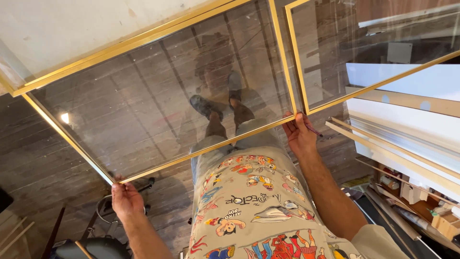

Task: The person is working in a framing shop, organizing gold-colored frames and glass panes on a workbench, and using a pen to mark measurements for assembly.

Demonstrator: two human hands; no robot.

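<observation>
The left hand [125, 199] pinches the near left corner of a gold-framed glass panel [163, 96]; the right hand [299, 135] closes on its near right corner, a thin pencil-like stick [314, 130] seemingly tucked in its fingers. The panel is lifted level over the wooden floor [43, 163], carried, not yet set down, beside a second framed panel [364, 48].

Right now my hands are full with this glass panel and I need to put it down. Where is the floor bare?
Bare wood floor lies to the left, beyond the gold-framed glass panel that the left hand and right hand hold. It is crowded at right, with stacked boards and strips, and below left, around the cable.
</observation>
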